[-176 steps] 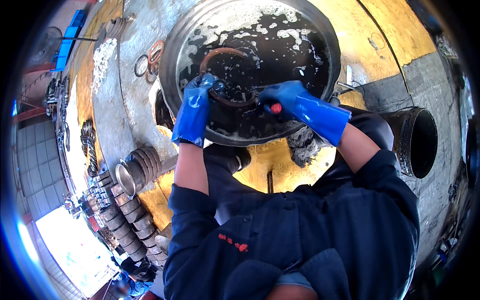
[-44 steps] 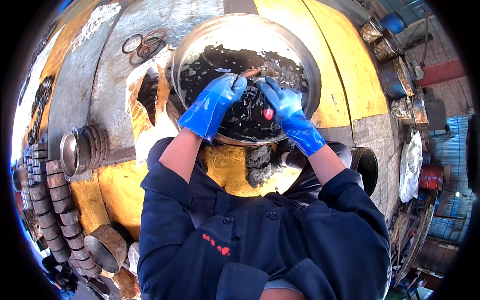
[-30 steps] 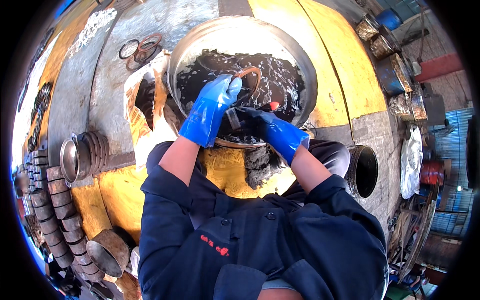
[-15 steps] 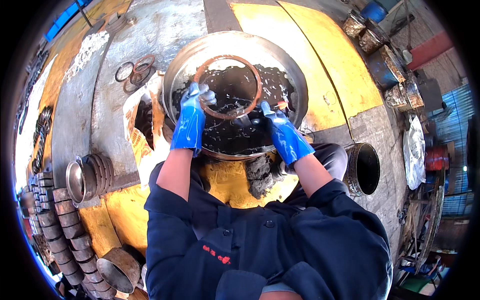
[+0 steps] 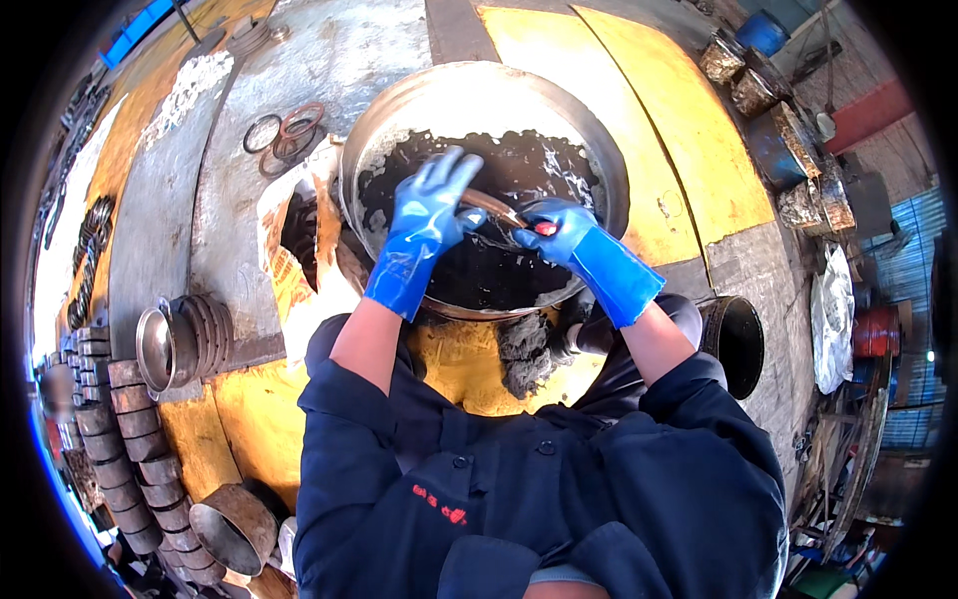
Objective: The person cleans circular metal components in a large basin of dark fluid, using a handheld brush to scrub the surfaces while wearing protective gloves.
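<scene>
A brown ring (image 5: 492, 207), seen nearly edge-on, is held above a wide round metal basin (image 5: 611, 150) with dark liquid and pale froth inside. My right hand (image 5: 567, 232), in a long blue rubber glove, is closed on the ring's right end. A small red piece (image 5: 545, 229) shows at its fingers; what it belongs to is hidden. My left hand (image 5: 429, 205), gloved the same way, is beside the ring's left end with fingers stretched out and apart. Its thumb is close to the ring; I cannot tell whether it touches.
Left of the basin stands a torn paper sack (image 5: 289, 290) with dark rings inside. Several loose rings (image 5: 289, 135) lie beyond it. A dark open bucket (image 5: 733, 344) is by my right knee. Metal rings (image 5: 185, 344) and stacked cylinders (image 5: 140, 439) are at the left.
The ring has turned from facing me, as a full circle, to nearly edge-on. My left hand has moved right and spread its fingers. My right hand has closed at the ring's edge.
</scene>
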Motion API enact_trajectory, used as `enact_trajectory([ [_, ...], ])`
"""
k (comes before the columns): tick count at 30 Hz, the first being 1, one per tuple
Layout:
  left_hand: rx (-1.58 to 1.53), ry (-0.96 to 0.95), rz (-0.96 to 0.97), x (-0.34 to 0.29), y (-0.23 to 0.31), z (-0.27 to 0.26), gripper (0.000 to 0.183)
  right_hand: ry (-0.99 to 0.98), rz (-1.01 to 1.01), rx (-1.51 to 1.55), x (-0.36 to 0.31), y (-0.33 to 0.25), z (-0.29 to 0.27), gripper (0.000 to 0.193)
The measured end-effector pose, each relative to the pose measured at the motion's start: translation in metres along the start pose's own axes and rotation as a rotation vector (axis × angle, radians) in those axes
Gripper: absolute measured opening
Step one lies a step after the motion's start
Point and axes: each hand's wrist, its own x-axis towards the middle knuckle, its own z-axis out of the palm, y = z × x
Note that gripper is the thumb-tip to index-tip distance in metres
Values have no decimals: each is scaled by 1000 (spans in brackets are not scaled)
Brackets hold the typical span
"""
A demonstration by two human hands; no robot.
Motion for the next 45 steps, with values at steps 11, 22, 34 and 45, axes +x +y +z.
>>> enact_trajectory([
  [11, -836, -245, -422, -2, -33, 14, 33, 306, 570, 499, 4, 126, 79, 28],
  [22, -1117, -229, -741, 0, -19, -12, 26, 449, -313, -141, 16, -4, 28, 26],
  [34, -1119, -233, -718, 19, 9, -27, 29, 127, 539, 745, 33, 57, 101, 25],
  [45, -1141, -231, -715, 6, 7, -19, 28, 50, 389, 888, 18, 6, 104, 21],
])
